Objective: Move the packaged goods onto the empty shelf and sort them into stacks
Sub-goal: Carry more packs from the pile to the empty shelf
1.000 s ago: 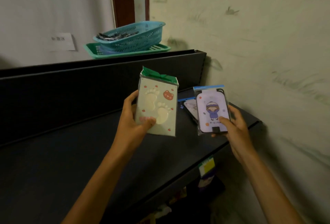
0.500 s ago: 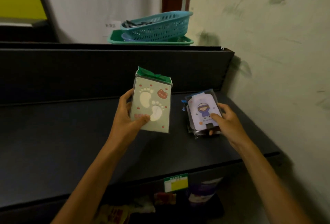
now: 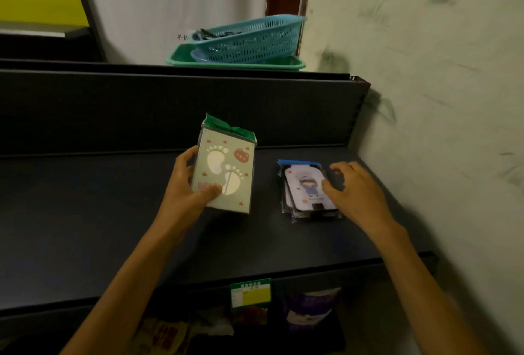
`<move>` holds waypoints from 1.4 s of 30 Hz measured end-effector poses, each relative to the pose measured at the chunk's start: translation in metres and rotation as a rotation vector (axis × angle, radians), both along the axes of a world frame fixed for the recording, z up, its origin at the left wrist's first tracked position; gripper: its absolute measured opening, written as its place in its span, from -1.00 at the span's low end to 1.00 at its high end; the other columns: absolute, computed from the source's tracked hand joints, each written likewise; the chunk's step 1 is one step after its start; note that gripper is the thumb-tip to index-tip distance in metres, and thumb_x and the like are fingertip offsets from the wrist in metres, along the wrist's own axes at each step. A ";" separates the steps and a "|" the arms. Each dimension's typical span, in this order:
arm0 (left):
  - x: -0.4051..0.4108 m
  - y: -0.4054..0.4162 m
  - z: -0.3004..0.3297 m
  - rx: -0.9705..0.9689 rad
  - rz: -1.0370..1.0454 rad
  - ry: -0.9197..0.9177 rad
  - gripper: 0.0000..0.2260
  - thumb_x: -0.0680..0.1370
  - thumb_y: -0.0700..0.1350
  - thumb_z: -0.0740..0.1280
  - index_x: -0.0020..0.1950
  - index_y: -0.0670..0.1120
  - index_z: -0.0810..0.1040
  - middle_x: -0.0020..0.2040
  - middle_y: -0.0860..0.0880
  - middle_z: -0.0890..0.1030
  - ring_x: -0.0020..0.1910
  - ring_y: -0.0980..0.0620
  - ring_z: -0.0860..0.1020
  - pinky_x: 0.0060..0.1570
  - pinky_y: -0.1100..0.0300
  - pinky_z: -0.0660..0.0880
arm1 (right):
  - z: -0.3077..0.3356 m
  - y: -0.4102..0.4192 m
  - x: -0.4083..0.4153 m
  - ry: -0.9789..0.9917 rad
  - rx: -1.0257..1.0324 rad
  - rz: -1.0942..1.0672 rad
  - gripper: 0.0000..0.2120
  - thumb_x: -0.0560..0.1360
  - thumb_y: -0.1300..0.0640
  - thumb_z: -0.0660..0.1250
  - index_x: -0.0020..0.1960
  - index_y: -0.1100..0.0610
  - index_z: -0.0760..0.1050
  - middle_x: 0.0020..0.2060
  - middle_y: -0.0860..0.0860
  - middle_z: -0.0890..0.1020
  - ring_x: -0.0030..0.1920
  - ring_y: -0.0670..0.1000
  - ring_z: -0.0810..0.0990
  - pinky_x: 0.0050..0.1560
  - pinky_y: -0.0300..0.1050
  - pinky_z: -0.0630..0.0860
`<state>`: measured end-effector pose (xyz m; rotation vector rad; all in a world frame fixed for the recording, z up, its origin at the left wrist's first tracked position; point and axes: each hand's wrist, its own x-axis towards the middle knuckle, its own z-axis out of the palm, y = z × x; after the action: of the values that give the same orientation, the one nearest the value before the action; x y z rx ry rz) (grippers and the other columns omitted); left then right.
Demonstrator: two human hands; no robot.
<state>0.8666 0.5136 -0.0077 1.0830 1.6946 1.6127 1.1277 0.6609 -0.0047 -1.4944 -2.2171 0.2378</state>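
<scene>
Dark shelf (image 3: 85,213), back panel behind it, scuffed wall at 3 o'clock.

Left hand (image 3: 187,187): grip clamped on the footprint pack (image 3: 226,170), thumb across its lower front face, fingers curled behind the left edge. Pack is upright, tilted slightly, green header at 12 o'clock; whether its bottom edge touches the shelf cannot be told.

Right hand (image 3: 354,187): fingers spread and bent, resting on the right side of the cartoon-figure pack (image 3: 304,184). That pack tops a small stack lying flat on the shelf, at 3 o'clock from the footprint pack, apart from it; blue header at 12 o'clock. Grip looks loose, not pinching.

At 12 o'clock, above the back panel: blue basket (image 3: 255,37) sitting in a green tray (image 3: 235,62).

At 6 o'clock: price tag (image 3: 251,292) on the shelf's front edge; more packaged goods below, blurred.
</scene>
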 end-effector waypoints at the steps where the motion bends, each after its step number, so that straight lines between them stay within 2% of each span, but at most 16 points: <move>1: -0.001 0.002 0.000 -0.010 0.000 -0.002 -0.30 0.44 -0.35 0.39 0.44 0.11 0.17 0.25 0.00 0.44 0.08 0.05 0.52 -0.23 0.28 0.52 | 0.002 0.001 0.000 -0.036 0.017 0.036 -0.57 0.52 -0.05 0.29 0.34 0.05 0.40 0.22 0.04 0.49 0.19 0.05 0.45 0.10 -0.06 0.42; 4: -0.002 0.007 -0.002 -0.040 -0.008 -0.036 -0.29 0.44 -0.34 0.39 0.45 0.10 0.17 0.29 -0.05 0.44 0.14 -0.01 0.52 -0.19 0.23 0.53 | 0.007 0.002 -0.005 -0.130 0.047 0.117 -0.60 0.53 -0.08 0.26 0.34 -0.01 0.40 0.21 0.01 0.52 0.18 0.04 0.44 0.14 -0.06 0.38; 9: -0.004 0.016 -0.007 -0.168 -0.004 -0.088 -0.30 0.45 -0.33 0.39 0.46 0.08 0.17 0.33 -0.08 0.43 0.17 -0.06 0.52 -0.14 0.14 0.55 | 0.009 0.001 -0.012 -0.143 0.050 0.159 -0.61 0.53 -0.09 0.26 0.33 -0.03 0.40 0.24 -0.01 0.51 0.21 0.02 0.42 0.21 -0.07 0.32; 13: -0.006 0.018 -0.010 -0.299 0.009 -0.089 -0.34 0.45 -0.30 0.39 0.46 0.01 0.20 0.28 -0.07 0.46 0.07 -0.03 0.56 -0.28 0.22 0.54 | 0.008 0.003 -0.017 -0.116 0.053 0.181 -0.62 0.53 -0.06 0.27 0.33 -0.02 0.41 0.25 -0.01 0.50 0.23 0.02 0.42 0.25 -0.06 0.31; 15: -0.006 0.018 -0.010 -0.364 0.015 0.029 -0.37 0.44 -0.24 0.43 0.44 -0.03 0.24 0.27 -0.07 0.48 0.05 0.00 0.55 -0.25 0.25 0.53 | 0.007 0.006 -0.019 -0.099 0.047 0.198 -0.62 0.53 -0.05 0.27 0.32 -0.01 0.41 0.24 0.00 0.51 0.23 0.02 0.43 0.26 -0.06 0.31; 19: -0.005 0.018 -0.006 -0.502 0.055 0.345 -0.38 0.43 -0.07 0.47 0.42 -0.08 0.31 0.30 -0.07 0.47 0.18 -0.02 0.48 0.08 0.14 0.43 | 0.007 0.008 -0.024 -0.072 0.067 0.230 -0.64 0.53 -0.04 0.27 0.30 0.01 0.43 0.22 0.00 0.53 0.20 0.01 0.44 0.24 -0.09 0.29; 22: -0.006 0.014 -0.006 -0.568 0.066 0.598 -0.36 0.42 0.07 0.46 0.42 -0.05 0.31 0.32 -0.07 0.43 0.21 -0.02 0.42 0.13 0.10 0.40 | 0.007 0.007 -0.028 -0.061 0.079 0.248 -0.64 0.54 -0.02 0.27 0.31 0.02 0.43 0.20 0.00 0.53 0.18 0.00 0.44 0.21 -0.12 0.28; 24: -0.009 0.009 -0.006 -0.580 0.066 0.748 -0.33 0.44 0.09 0.42 0.47 -0.04 0.25 0.38 -0.06 0.37 0.32 -0.06 0.34 0.24 0.05 0.35 | 0.006 0.005 -0.032 -0.066 0.072 0.261 -0.64 0.53 -0.03 0.27 0.31 0.02 0.42 0.20 0.00 0.53 0.19 0.00 0.44 0.22 -0.12 0.27; 26: -0.014 0.002 -0.003 -0.567 0.067 0.837 -0.32 0.46 0.10 0.39 0.50 -0.02 0.19 0.43 -0.05 0.32 0.39 -0.08 0.26 0.32 0.00 0.28 | 0.005 0.003 -0.039 -0.065 0.071 0.281 -0.64 0.53 -0.03 0.26 0.30 0.02 0.43 0.20 0.00 0.53 0.20 0.01 0.44 0.23 -0.10 0.27; 29: -0.024 -0.013 0.004 -0.540 0.079 0.973 -0.36 0.49 0.14 0.35 0.50 0.01 0.21 0.44 -0.03 0.32 0.40 -0.09 0.26 0.31 -0.04 0.28 | 0.006 -0.005 -0.054 -0.045 0.089 0.325 -0.68 0.52 -0.03 0.28 0.25 0.01 0.46 0.17 -0.01 0.56 0.17 0.03 0.46 0.21 -0.08 0.28; 35: -0.047 -0.056 0.008 -0.594 0.161 1.068 -0.42 0.52 0.15 0.28 0.48 -0.01 0.24 0.42 -0.04 0.35 0.37 -0.12 0.29 0.26 -0.07 0.31 | 0.004 -0.040 -0.101 -0.005 0.015 0.443 -0.65 0.51 -0.03 0.31 0.27 0.02 0.46 0.20 0.00 0.54 0.19 0.03 0.47 0.21 -0.02 0.41; 42: -0.101 -0.136 0.010 -0.607 0.308 1.060 -0.45 0.54 0.14 0.26 0.47 -0.02 0.26 0.39 -0.04 0.38 0.35 -0.12 0.31 0.23 -0.05 0.33 | 0.010 -0.098 -0.174 -0.038 0.039 0.546 -0.65 0.51 -0.05 0.30 0.27 0.00 0.46 0.21 0.00 0.53 0.21 0.03 0.46 0.22 -0.08 0.32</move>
<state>0.7655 0.3774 0.0018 1.4835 2.8652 0.4793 0.9534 0.5629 0.0049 -0.8491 -2.6035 0.3338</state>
